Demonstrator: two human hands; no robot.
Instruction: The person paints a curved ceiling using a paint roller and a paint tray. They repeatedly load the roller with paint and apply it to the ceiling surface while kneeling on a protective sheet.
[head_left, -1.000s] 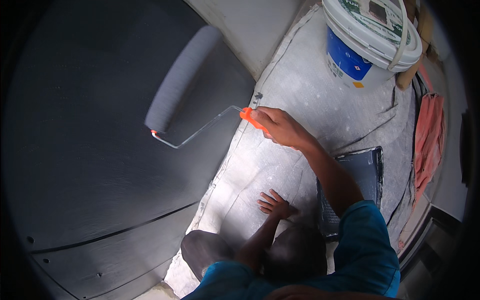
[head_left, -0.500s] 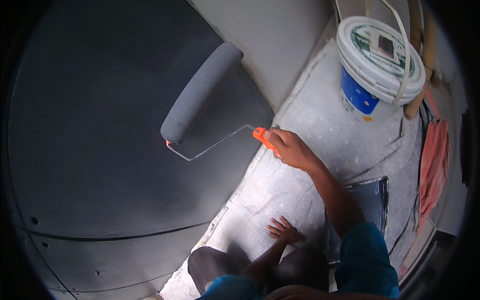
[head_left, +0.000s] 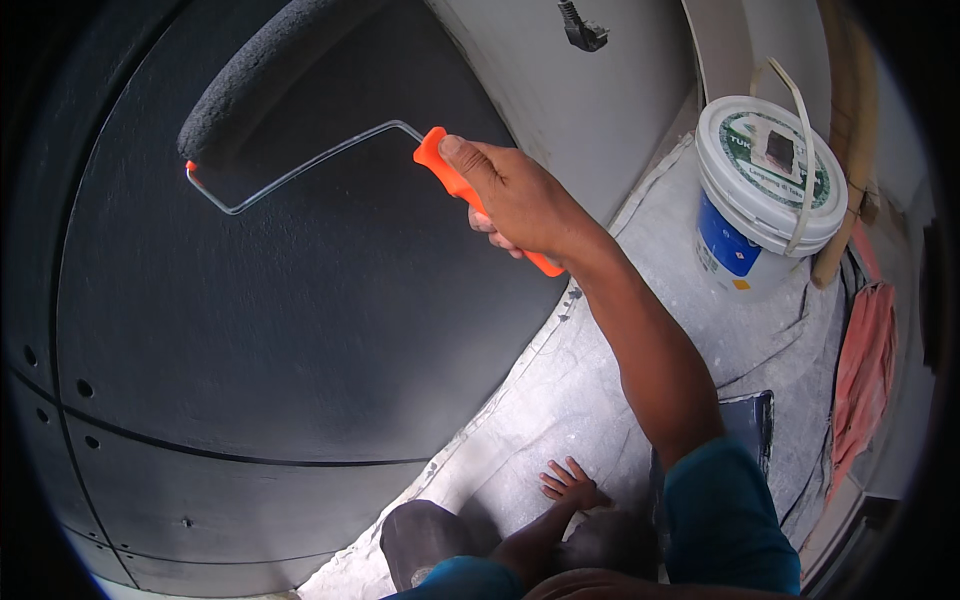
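My right hand (head_left: 515,200) is closed around the orange handle of a paint roller (head_left: 240,105). The roller's thin wire frame bends out to the left, and its long dark grey sleeve lies against the dark grey panelled wall (head_left: 300,330); the far end of the sleeve runs out of the top of the picture. Low in the view, my left hand (head_left: 573,486) hangs beside my knees with its fingers spread and nothing in it.
A white lidded bucket (head_left: 765,170) stands at the right on a pale drop cloth (head_left: 660,290). A dark paint tray (head_left: 745,420) lies partly behind my right arm. Wooden poles (head_left: 848,150) and reddish cloth (head_left: 862,370) are at the far right. A black plug (head_left: 582,28) hangs by the pale wall.
My right hand has carried the roller up and to the left along the dark wall. The sleeve now partly leaves the view. My left hand has stayed about where it was.
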